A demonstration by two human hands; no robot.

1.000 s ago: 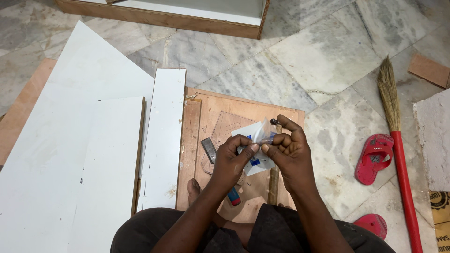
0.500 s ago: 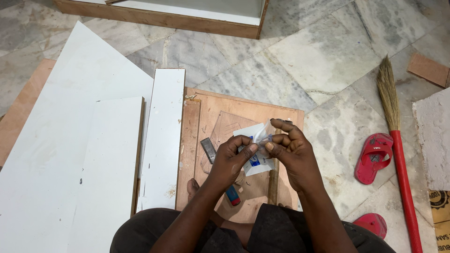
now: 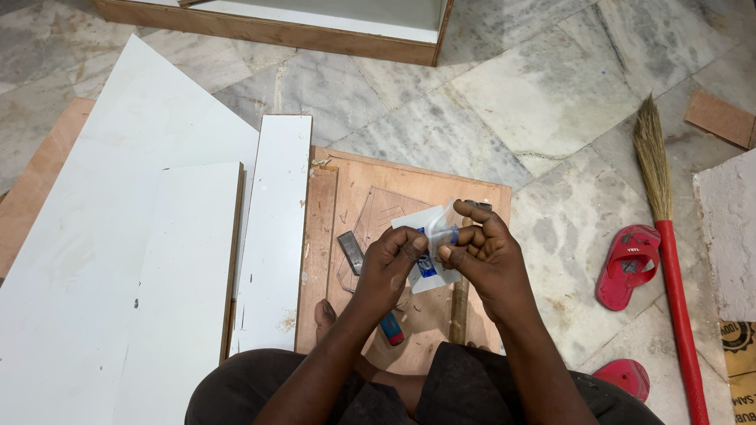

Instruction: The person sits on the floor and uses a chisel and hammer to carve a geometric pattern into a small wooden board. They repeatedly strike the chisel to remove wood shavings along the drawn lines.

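The person is sitting on the marble floor (image 3: 488, 94) and working over a brown plywood board (image 3: 394, 189), which serves as the landmark here. Both hands are meeting just above the board's middle. The left hand (image 3: 390, 264) and the right hand (image 3: 480, 256) are each pinching a small clear plastic packet (image 3: 437, 236) with a blue-printed part — fingertips closed on it from either side, the grip tight, the packet held up off the board. What is inside the packet is too small to tell.

On the board, just left of the hands, a small grey metal blade (image 3: 350, 252) is lying flat. Below the hands a red-and-blue tool handle (image 3: 391, 329) is showing beside a bare foot (image 3: 324, 315), and a wooden stick (image 3: 459, 303) is lying under the right wrist.

Left of the board, a narrow white panel (image 3: 276, 228) is lying alongside its edge, with larger white sheets (image 3: 118, 236) beyond it. Right of the board, well apart, a red-handled broom (image 3: 665, 260) and a red sandal (image 3: 626, 264) are resting on the floor — a second red sandal (image 3: 626, 376) is nearer the person's knee. Beyond the board's far edge a wood-framed cabinet piece (image 3: 299, 20) is lying.
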